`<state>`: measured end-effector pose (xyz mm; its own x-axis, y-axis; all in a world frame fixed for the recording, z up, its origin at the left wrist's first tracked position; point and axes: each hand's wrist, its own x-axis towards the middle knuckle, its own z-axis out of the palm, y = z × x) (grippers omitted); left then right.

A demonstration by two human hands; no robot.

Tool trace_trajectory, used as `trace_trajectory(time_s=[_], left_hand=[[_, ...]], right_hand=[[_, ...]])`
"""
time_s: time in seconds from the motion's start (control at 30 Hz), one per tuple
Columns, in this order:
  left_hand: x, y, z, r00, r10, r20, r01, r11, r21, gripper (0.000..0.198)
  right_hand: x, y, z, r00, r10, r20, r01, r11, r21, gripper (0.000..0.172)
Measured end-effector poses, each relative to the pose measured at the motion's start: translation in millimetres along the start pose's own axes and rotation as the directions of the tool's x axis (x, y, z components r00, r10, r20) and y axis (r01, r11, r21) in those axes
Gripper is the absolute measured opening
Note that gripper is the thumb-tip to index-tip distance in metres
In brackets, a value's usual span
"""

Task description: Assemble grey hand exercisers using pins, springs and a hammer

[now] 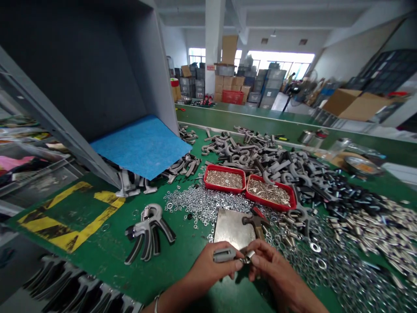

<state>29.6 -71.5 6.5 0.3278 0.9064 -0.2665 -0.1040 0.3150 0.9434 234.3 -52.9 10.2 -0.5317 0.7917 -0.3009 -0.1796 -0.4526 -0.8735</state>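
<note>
Fingers of the left hand [206,268] pinch a grey part [224,255], its long axis running roughly sideways, toward the right hand [279,270]. The right fingers pinch a small shiny metal piece [250,255] just beside the grey part's right end; whether they touch is unclear. Beyond, on the bench [110,269], lies a metal plate [232,225].

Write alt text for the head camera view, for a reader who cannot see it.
The left hand holds a gray handle while the right hand pinches a small metal part, over a green workbench. Beyond lie a metal plate, a hammer, two red trays of metal pieces and heaped gray handles; hand grips sit at left.
</note>
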Motion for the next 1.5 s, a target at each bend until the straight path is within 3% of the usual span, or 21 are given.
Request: trace_trajectory(time_s=[0.07,0.13,0.23,0.4,0.53,0.73,0.9,1.0,1.07,1.17,1.23,1.3,1.33,1.37,1.43,1.5], left_hand=[[-3,3,-0.3,0.998,0.059,0.018,-0.061,0.991,0.118,0.025],[-8,9,-5.4,0.979,0.194,0.061,-0.203,0.932,0.301,0.023],[-15,12,-20.1,0.95,0.282,0.132,-0.311,0.845,0.436,0.044],[-14,3,-37.3,0.99,0.129,-0.051,-0.106,0.941,0.321,0.045],[-7,1,-35.6,0.992,0.127,0.001,-0.126,0.979,0.158,0.043],[0,-5,-25.0,0.983,0.093,-0.16,-0.08,0.993,0.09,0.048],[5,-17,-11.8,0.98,0.076,-0.187,-0.107,0.981,-0.163,0.043],[3,-20,-7.6,0.994,0.064,-0.086,-0.089,0.944,-0.317,0.039],[-3,-17,-7.3,0.995,0.02,0.101,0.011,0.954,-0.298,0.037],[-14,-8,-7.2,0.911,-0.022,0.413,0.096,0.982,-0.159,0.042],[-17,-5,-6.2,0.878,-0.022,0.478,0.111,0.981,-0.159,0.04],[-15,-6,-6.1,0.922,-0.033,0.386,0.124,0.969,-0.213,0.035],[-13,-7,-7.2,0.958,-0.033,0.284,0.105,0.965,-0.242,0.032],[-11,-8,-9.5,0.987,-0.017,0.162,0.059,0.964,-0.261,0.03],[-6,-7,-16.6,0.997,0.058,-0.046,-0.067,0.965,-0.254,0.027],[-1,-1,-23.2,0.988,0.118,-0.098,-0.136,0.972,-0.194,0.027]], right_hand=[[-4,-3,0,0.998,-0.068,-0.016,0.066,0.991,-0.113,0.019],[-8,-8,0,0.992,-0.12,-0.027,0.111,0.971,-0.211,0.017],[-10,-14,1,0.982,-0.166,-0.088,0.137,0.952,-0.274,0.018],[-7,-14,4,0.975,-0.117,-0.191,0.062,0.961,-0.27,0.03],[-1,-10,11,0.967,-0.077,-0.243,0.015,0.969,-0.246,0.034],[6,-2,35,0.943,-0.173,-0.283,0.086,0.951,-0.296,0.034],[13,18,43,0.892,-0.306,-0.334,0.15,0.896,-0.418,0.032],[15,22,37,0.885,-0.334,-0.323,0.141,0.855,-0.499,0.029],[15,16,29,0.92,-0.294,-0.258,0.139,0.862,-0.487,0.026],[14,-4,20,0.984,-0.16,-0.082,0.118,0.919,-0.375,0.024],[10,-16,14,0.994,-0.108,0.004,0.101,0.918,-0.383,0.022],[-1,-19,8,0.991,-0.134,0.0,0.112,0.829,-0.547,0.019],[-9,-15,4,0.984,-0.176,-0.021,0.117,0.731,-0.672,0.016],[-19,-7,0,0.973,-0.226,-0.037,0.107,0.594,-0.798,0.013],[-40,16,-10,0.954,-0.299,-0.028,0.052,0.256,-0.965,0.007],[-58,40,-20,0.958,-0.288,-0.012,-0.005,0.023,-1.0,0.011]])
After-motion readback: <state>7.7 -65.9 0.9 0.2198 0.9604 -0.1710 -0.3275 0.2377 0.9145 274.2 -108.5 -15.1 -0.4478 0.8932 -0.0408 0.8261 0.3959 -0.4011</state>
